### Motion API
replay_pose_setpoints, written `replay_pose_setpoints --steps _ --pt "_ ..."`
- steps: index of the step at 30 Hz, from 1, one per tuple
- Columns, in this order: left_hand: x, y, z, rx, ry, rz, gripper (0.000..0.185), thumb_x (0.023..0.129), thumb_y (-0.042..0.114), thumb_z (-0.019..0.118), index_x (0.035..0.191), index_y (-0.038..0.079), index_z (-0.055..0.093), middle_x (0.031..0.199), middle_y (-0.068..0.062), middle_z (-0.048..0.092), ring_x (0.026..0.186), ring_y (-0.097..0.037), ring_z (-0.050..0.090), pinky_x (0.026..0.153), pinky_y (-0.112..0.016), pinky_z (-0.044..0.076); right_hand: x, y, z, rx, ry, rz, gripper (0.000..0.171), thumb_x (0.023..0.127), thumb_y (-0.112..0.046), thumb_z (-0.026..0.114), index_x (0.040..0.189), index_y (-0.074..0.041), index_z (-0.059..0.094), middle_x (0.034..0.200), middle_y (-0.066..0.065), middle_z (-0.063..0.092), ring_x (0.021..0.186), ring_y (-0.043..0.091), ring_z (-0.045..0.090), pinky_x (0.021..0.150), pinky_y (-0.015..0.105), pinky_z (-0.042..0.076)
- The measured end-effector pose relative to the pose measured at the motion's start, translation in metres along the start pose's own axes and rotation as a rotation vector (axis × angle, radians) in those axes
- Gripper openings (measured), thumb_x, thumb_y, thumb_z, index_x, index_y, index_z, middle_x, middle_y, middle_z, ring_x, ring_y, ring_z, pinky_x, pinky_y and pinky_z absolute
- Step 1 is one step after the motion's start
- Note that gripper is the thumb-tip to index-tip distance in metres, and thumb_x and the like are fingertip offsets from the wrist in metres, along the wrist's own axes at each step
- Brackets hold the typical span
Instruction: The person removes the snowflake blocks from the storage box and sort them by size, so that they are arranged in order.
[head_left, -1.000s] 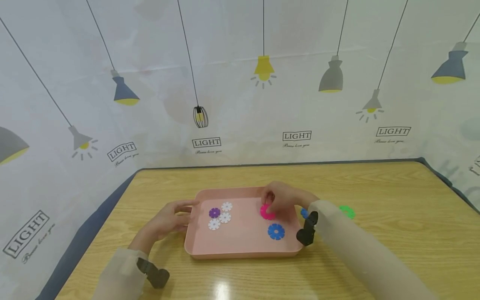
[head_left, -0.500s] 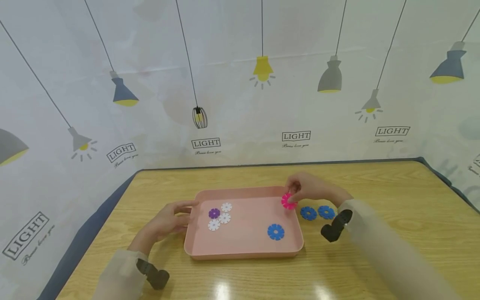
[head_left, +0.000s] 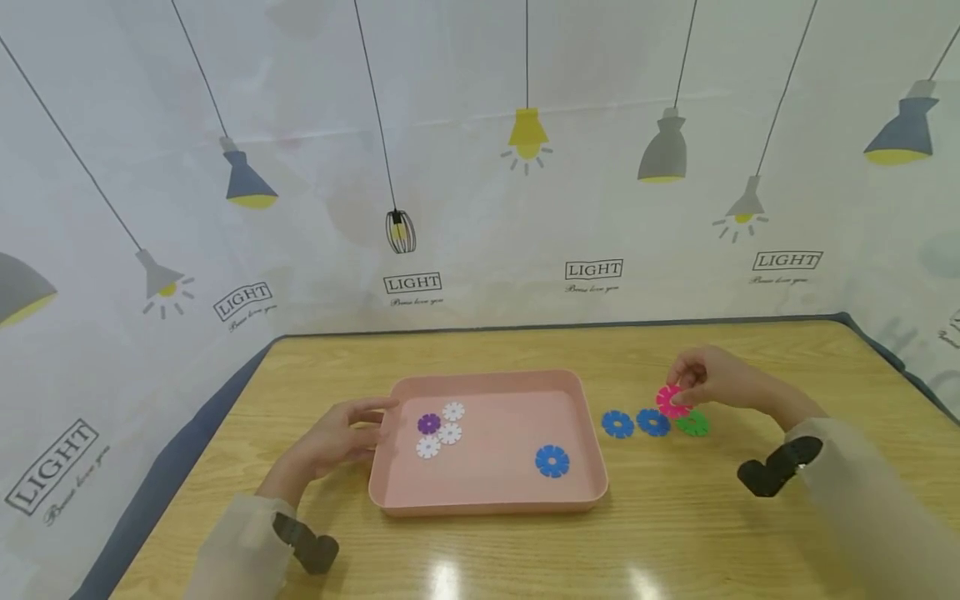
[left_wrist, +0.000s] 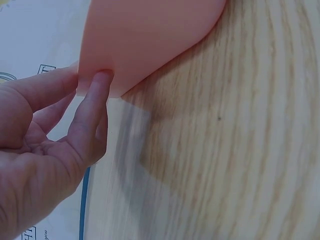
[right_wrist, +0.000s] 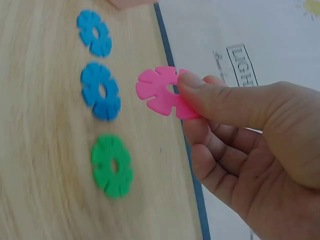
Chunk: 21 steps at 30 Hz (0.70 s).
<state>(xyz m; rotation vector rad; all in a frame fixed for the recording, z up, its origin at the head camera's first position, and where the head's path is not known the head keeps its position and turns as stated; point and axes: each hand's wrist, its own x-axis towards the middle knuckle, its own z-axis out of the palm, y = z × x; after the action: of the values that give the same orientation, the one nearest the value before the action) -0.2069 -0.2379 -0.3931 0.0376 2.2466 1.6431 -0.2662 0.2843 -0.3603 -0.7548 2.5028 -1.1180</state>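
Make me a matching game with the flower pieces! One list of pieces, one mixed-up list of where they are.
Pieces:
1. pink flower piece
2. purple flower piece
3. green flower piece
4. left hand

Places:
A. lying on the wooden table, right of the two blue pieces
B. touching the left rim of the pink tray
C. pinched in the right hand, above the table
D. inside the tray, beside three white pieces

Pairs: 1-C, 2-D, 3-A, 4-B
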Motion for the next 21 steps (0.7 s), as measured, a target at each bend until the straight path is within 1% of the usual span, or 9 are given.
replay_pose_setpoints --steps 5,9,12,18,21 --pt "0.001 -0.001 0.0 -0.011 -0.002 0.001 0.047 0.09 0.0 0.053 0.136 0.002 0.041 0.132 -0.025 0.04 0.103 -0.028 0.055 0.083 -0.038 0.05 -0.022 0.02 -0.008 -0.023 0.036 0.055 0.023 0.08 -0.009 0.069 0.094 0.006 0.059 0.073 0.005 0.056 0.062 0.011 0.051 0.054 0.029 0.048" --pt "0.001 -0.001 0.0 -0.015 -0.004 0.001 0.047 0.09 0.0 0.052 0.136 0.002 0.041 0.131 -0.025 0.04 0.103 -0.028 0.055 0.083 -0.038 0.05 -0.038 0.035 -0.013 -0.032 0.038 0.111 0.025 0.08 -0.009 0.068 0.096 0.008 0.059 0.075 0.005 0.057 0.063 0.009 0.049 0.053 0.026 0.046" --pt "0.001 -0.001 0.0 -0.014 -0.002 -0.001 0.047 0.09 0.0 0.053 0.136 0.002 0.041 0.131 -0.025 0.04 0.103 -0.028 0.055 0.083 -0.039 0.05 -0.047 0.045 -0.015 -0.043 0.046 0.148 0.028 0.081 -0.01 0.068 0.098 0.01 0.058 0.079 0.006 0.058 0.066 0.008 0.05 0.054 0.026 0.047" --pt "0.0 0.0 0.0 0.005 0.005 -0.004 0.047 0.09 0.001 0.053 0.136 0.002 0.041 0.131 -0.025 0.041 0.104 -0.028 0.055 0.084 -0.039 0.05 -0.056 0.06 -0.013 -0.061 0.104 0.241 0.035 0.079 -0.017 0.071 0.1 0.01 0.061 0.084 0.006 0.059 0.074 0.01 0.052 0.062 0.025 0.049" --pt "0.0 0.001 0.001 0.016 0.008 -0.006 0.047 0.09 0.002 0.054 0.136 0.003 0.042 0.131 -0.024 0.041 0.103 -0.028 0.055 0.083 -0.039 0.05 -0.057 0.066 -0.011 -0.08 0.132 0.267 0.036 0.078 -0.018 0.072 0.099 0.009 0.062 0.085 0.006 0.061 0.073 0.009 0.052 0.062 0.024 0.048"
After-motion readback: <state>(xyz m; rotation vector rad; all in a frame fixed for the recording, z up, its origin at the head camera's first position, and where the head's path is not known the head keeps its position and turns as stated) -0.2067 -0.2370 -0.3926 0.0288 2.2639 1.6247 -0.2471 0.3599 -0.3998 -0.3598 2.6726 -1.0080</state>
